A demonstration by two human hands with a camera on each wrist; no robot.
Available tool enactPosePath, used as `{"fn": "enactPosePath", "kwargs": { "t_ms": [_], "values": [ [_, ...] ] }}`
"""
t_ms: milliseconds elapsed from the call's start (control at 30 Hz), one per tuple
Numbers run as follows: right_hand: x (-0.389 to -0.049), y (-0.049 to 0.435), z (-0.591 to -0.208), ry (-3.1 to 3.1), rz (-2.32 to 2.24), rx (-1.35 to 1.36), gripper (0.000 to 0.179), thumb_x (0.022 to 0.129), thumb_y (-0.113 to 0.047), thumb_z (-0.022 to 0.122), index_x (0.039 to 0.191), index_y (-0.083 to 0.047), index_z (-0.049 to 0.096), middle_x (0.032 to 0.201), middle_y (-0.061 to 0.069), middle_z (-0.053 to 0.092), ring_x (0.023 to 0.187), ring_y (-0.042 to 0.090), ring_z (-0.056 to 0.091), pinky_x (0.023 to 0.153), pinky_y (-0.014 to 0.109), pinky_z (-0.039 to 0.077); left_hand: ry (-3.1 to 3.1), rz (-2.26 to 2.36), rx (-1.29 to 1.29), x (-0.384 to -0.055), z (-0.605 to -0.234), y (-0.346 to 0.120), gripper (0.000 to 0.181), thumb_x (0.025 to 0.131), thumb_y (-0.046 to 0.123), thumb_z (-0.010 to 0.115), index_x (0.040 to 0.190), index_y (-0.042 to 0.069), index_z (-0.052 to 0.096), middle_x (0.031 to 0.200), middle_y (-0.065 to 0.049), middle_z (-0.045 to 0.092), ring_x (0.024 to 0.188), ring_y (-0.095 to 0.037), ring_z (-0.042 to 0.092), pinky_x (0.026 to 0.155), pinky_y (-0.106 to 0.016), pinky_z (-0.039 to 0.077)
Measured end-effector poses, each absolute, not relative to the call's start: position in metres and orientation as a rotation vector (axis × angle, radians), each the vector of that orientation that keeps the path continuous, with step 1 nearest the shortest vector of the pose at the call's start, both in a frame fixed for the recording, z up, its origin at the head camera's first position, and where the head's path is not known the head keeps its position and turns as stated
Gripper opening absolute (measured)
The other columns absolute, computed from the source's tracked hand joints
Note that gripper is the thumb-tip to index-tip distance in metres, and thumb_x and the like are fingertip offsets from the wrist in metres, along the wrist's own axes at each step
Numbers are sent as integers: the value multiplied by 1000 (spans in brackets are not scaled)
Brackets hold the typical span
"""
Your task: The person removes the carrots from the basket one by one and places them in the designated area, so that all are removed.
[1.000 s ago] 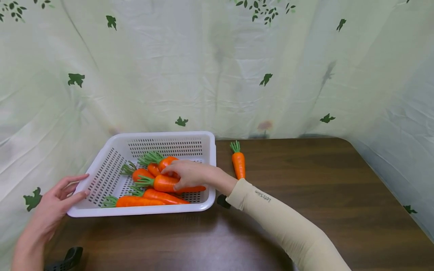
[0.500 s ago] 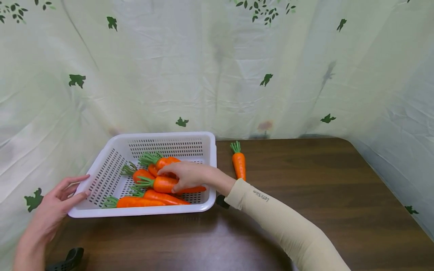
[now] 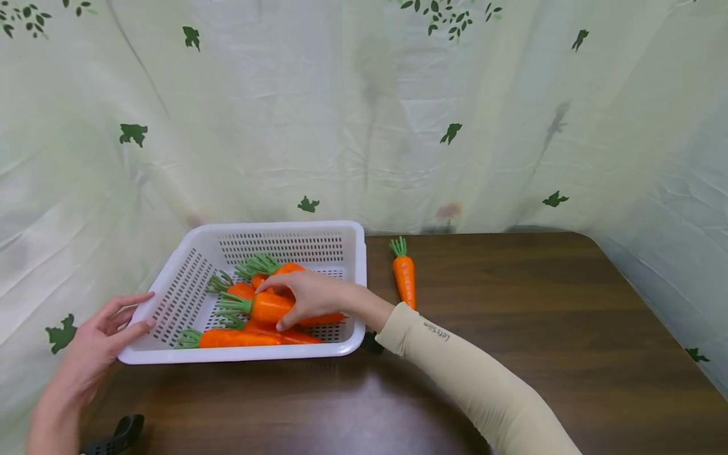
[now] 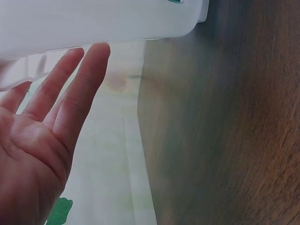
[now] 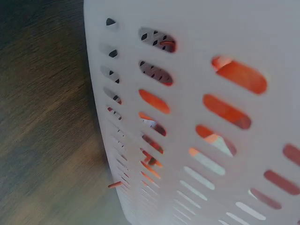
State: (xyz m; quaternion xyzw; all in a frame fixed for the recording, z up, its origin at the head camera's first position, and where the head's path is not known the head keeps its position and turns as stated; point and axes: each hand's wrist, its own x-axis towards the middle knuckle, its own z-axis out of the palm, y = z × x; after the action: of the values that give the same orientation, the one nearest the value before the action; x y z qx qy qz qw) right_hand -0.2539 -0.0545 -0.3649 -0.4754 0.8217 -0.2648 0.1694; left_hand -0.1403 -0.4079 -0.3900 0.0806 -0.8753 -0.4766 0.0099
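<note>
A white slotted plastic basket (image 3: 227, 355) holds several orange carrots with green tops. My right hand (image 3: 318, 297) reaches over the basket's right side and grips one carrot (image 3: 267, 308), its thumb on the near side and fingers on the far side. Other carrots (image 3: 239, 338) lie around it. At the basket's left rim, my left hand (image 3: 99, 341) touches with outstretched fingers and thumb; in the left wrist view its straight fingers (image 4: 89, 79) meet the white outer wall (image 4: 117, 18). The right wrist view is filled by the slotted wall (image 5: 187, 28), with orange showing through; the right hand is mostly hidden there.
One carrot (image 3: 404, 278) lies on the brown wooden table (image 3: 512, 303) right of the basket, top pointing away. A leaf-patterned pale curtain (image 3: 387, 126) hangs behind the table. Black wrist-camera gear (image 3: 127, 433) shows at lower left.
My right hand has shifted slightly left within the basket, and the gripped carrot has slid left with it. The left hand stays at the rim.
</note>
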Motion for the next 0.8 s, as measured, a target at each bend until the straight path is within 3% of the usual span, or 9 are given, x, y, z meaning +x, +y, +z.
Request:
{"fn": "enactPosePath", "kwargs": {
  "t_ms": [133,333,567,800],
  "values": [
    [-255,-55,-364,2343,-929,-1341,61,81,-29,82,135,-24,55,120,-10,59,103,5,52,87,16,41,-2728,-1497,241,-141,-390,-408,54,96,36,64,146,35,44,133,10,48,91,12,55,72,-24,55],
    [-255,-53,-362,2335,-1154,-1246,60,78,-36,83,131,-31,54,111,-13,60,99,7,56,79,17,48,-2691,-1587,224,-141,-388,-410,51,97,29,63,145,30,47,116,27,49,89,10,57,68,-26,56],
    [-253,-50,-358,2297,-1374,-1140,65,80,-40,82,136,-29,51,113,-10,59,97,9,58,77,22,52,-2694,-1593,247,-141,-388,-410,50,97,31,64,144,32,47,119,24,48,89,10,57,68,-26,56],
    [-256,-43,-353,2210,-1738,-1009,64,82,-35,81,138,-24,51,111,-7,61,94,12,60,74,28,56,-2691,-1577,241,-142,-388,-410,50,96,31,64,144,32,48,117,24,49,88,10,57,68,-25,56]
  ]
}}
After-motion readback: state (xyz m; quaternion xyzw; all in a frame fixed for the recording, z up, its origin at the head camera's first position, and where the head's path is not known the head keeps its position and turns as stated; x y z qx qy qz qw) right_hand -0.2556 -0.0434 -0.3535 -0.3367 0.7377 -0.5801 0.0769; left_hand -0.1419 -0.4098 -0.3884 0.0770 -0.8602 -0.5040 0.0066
